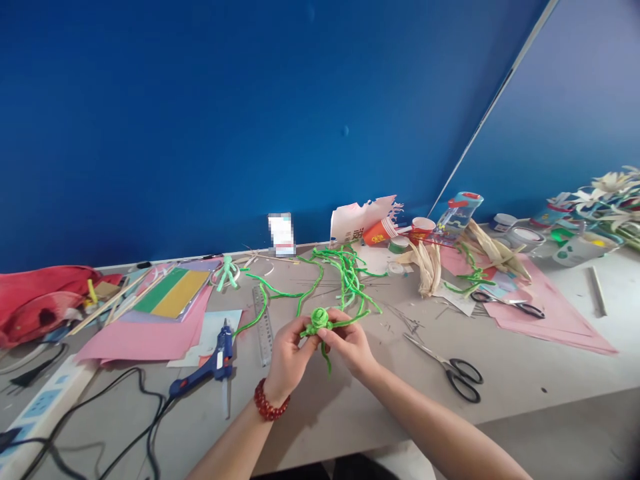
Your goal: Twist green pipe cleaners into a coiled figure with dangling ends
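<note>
Both of my hands hold a small green pipe-cleaner figure (pixel 320 320) above the grey table (pixel 525 363). It has a coiled round top and thin ends sticking out. My left hand (pixel 287 353), with a red bead bracelet at the wrist, pinches its left side. My right hand (pixel 350 347) pinches its right side and underside. Just behind them lies a loose heap of green pipe cleaners (pixel 345 277).
A blue glue gun (pixel 210 363) with black cable and a clear ruler (pixel 263 323) lie left of my hands. Black-handled scissors (pixel 450 367) lie to the right, another pair (pixel 510 303) on pink paper. Coloured paper sheets (pixel 170 293), paper cups (pixel 395 230) and corn husks (pixel 427 267) crowd the back.
</note>
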`<state>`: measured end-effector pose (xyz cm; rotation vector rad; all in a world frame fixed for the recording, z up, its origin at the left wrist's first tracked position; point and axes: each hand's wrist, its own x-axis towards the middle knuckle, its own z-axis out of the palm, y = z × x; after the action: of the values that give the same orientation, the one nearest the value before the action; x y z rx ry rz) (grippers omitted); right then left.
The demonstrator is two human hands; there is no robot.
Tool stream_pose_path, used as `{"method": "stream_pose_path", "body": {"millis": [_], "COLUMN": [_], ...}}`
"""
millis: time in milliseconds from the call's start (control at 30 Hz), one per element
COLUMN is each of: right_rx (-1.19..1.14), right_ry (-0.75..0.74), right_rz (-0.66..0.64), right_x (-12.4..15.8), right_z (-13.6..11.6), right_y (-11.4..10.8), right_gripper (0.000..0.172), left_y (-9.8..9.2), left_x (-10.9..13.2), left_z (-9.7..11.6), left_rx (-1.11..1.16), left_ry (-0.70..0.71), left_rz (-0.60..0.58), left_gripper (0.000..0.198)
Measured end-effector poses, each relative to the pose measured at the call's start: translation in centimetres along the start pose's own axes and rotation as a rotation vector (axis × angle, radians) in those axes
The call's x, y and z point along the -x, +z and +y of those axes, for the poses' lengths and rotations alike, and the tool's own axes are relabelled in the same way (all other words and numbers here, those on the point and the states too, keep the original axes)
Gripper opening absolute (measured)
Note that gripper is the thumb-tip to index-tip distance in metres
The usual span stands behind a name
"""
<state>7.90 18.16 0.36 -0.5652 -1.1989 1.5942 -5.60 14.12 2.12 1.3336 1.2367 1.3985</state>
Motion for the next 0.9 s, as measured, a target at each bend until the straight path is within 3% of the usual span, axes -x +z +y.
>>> {"method": "stream_pose_path", "body": {"millis": [233, 367, 500, 700, 800, 867, 900], "right_rx": [-0.017, -0.101, -0.196, -0.206, -0.200, -0.187, -0.186], "right_ry": [-0.091, -0.194, -0.264, -0.308, -0.371, -0.417, -0.434], "right_rz": [0.096, 0.370, 0.644, 0.595, 0.590, 0.621, 0.637], "right_x": [-0.3, -1.6, -2.8, -2.4, -2.1, -2.1, -2.2], "right_z": [-0.4, -2.2, -4.0, -4.2, -4.7, -5.2, -5.4], "right_y": [-0.1, -2.1, -4.4, -4.3, -4.0, -4.0, -4.1], "right_gripper": [0.015, 0.019, 0.027, 0.022, 0.016, 0.011, 0.010], "left_y": [0.3, -0.2, -1.8, -5.7, -6.5, -5.7, -4.8], "left_x": [0.0, -0.7, -1.7, -3.8, -5.6, -6.7, -7.1], "left_z": [-0.7, -0.2, 1.3, 5.1, 5.3, 4.2, 3.2], "left_rx": [0.152, 0.097, -0.011, -0.040, -0.207, -0.429, -0.584], "left_ry": [-0.041, -0.044, 0.020, 0.076, 0.142, 0.115, 0.091], "left_rz": [-0.008, 0.056, 0.154, 0.294, 0.371, 0.325, 0.188], "left_gripper": [0.024, 0.025, 0.020, 0.018, 0.017, 0.016, 0.018]}}
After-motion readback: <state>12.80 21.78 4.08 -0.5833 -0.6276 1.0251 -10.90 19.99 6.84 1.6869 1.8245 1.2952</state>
